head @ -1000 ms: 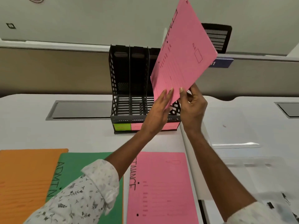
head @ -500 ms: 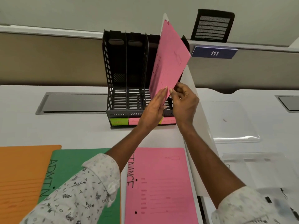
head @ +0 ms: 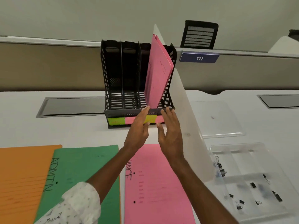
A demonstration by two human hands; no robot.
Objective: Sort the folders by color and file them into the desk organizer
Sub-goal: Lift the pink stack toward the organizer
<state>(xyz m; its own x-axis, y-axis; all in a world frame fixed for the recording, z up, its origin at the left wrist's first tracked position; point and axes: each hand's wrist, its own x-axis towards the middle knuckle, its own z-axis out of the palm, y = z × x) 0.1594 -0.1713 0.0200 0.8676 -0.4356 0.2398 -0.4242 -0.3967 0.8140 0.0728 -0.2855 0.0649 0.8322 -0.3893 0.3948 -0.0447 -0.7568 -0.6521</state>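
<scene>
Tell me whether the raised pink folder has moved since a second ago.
Yes. The pink folder has come down into the desk organizer's rightmost slot, standing nearly upright; earlier it was held up above and in front.

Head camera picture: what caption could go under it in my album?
Two open hands, left and right, beside an upright pink paper folder in the black plastic desk organizer's right-hand slot.
</scene>
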